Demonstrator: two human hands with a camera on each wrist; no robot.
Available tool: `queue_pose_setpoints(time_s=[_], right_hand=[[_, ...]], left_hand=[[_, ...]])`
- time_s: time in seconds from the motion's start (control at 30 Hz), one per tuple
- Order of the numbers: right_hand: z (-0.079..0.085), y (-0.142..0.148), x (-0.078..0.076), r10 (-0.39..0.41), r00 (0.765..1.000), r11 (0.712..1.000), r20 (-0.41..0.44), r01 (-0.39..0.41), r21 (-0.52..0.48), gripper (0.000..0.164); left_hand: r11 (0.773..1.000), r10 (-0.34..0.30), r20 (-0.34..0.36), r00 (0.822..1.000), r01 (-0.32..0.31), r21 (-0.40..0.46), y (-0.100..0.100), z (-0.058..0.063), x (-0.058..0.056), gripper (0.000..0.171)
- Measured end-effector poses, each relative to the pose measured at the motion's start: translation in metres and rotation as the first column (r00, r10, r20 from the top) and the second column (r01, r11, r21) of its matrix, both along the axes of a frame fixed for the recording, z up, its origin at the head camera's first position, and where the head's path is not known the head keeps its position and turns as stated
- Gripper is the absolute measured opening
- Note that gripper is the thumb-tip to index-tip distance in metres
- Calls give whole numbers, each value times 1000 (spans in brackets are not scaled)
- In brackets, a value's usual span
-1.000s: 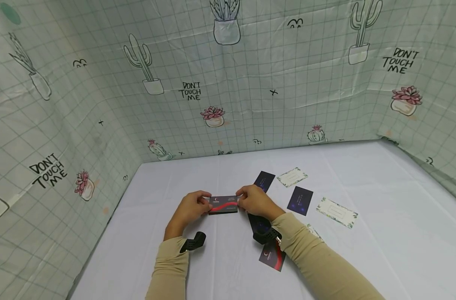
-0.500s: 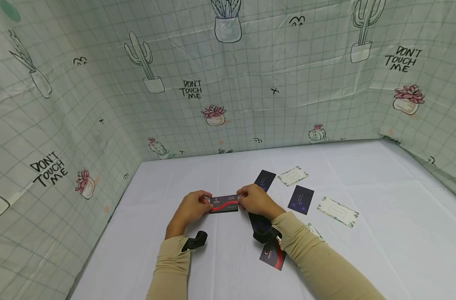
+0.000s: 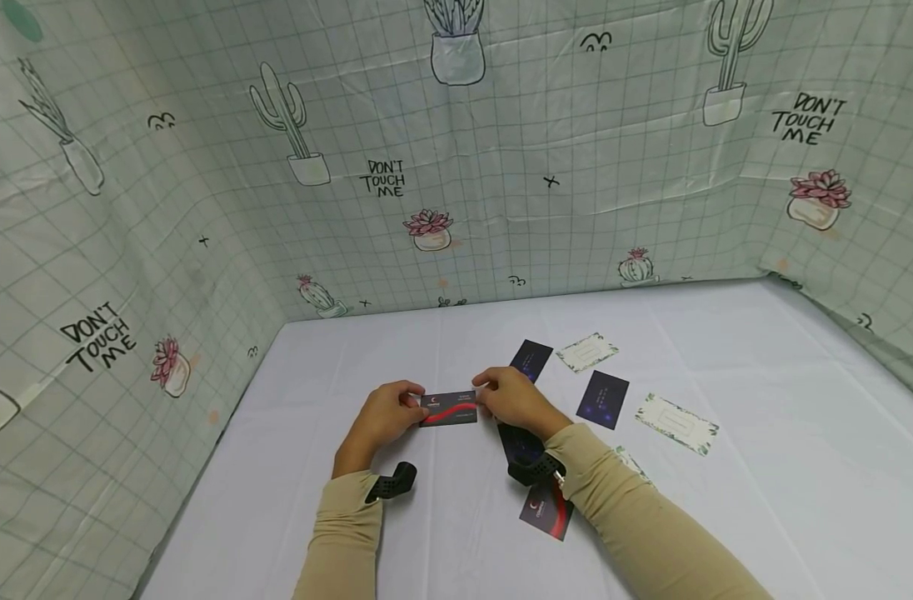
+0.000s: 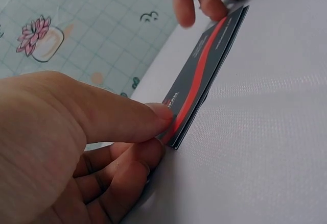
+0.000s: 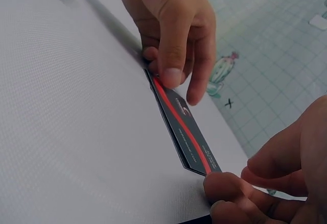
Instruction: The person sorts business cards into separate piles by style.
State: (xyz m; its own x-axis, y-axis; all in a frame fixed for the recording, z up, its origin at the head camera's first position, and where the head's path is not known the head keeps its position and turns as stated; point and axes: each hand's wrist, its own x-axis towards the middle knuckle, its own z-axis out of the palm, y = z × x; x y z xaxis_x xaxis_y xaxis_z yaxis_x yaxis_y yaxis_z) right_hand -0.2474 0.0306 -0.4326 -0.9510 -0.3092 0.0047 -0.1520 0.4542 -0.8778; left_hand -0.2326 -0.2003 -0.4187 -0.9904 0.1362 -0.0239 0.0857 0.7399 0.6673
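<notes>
A dark grey business card with a red wave lies on the white table in the head view. Its doubled edge in the left wrist view suggests at least one more card beneath. My left hand pinches the left end, thumb on top and fingers at the edge. At the opposite end is my right hand; in the right wrist view its lower fingertips touch the short edge, while another fingertip stands apart from the card. Nothing seems gripped between them.
Dark blue cards and white leaf-bordered cards lie scattered on the right. Another red-and-grey card lies partly under the right forearm. A patterned cloth hangs behind the table.
The right hand's fingers have loosened and lifted slightly from the card's right end. The near edge of the card has settled flatter. The left hand stays in place.
</notes>
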Motion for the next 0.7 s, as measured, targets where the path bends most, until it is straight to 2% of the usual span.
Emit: queue_pose_setpoints(time_s=[0.17,0.27,0.37,0.47,0.57,0.7], right_hand=[[2,2,0,-8,1000,1000,3,8,-12,28],[8,2,-2,11,1000,1000,-13,-11,-20,28],[16,6,-3,23,999,999,-33,-24,-28,28],[24,15,-4,37,998,999,-42,-37,-3,29],[26,27,-4,44,998,998,-42,-43,44,30],[24,44,-2,49,998,996,-36,-46,74,30]], left_hand=[[1000,10,12,1000,-10,-3,2,0,-2,36],[999,44,10,999,-44,32,2,0,-1,37],[995,42,-12,999,-41,94,6,1,-1,36],[992,14,-22,1000,-11,124,14,1,-1,34],[992,-30,-25,999,33,118,24,1,-1,33],[987,-120,-27,992,122,106,38,0,0,30]])
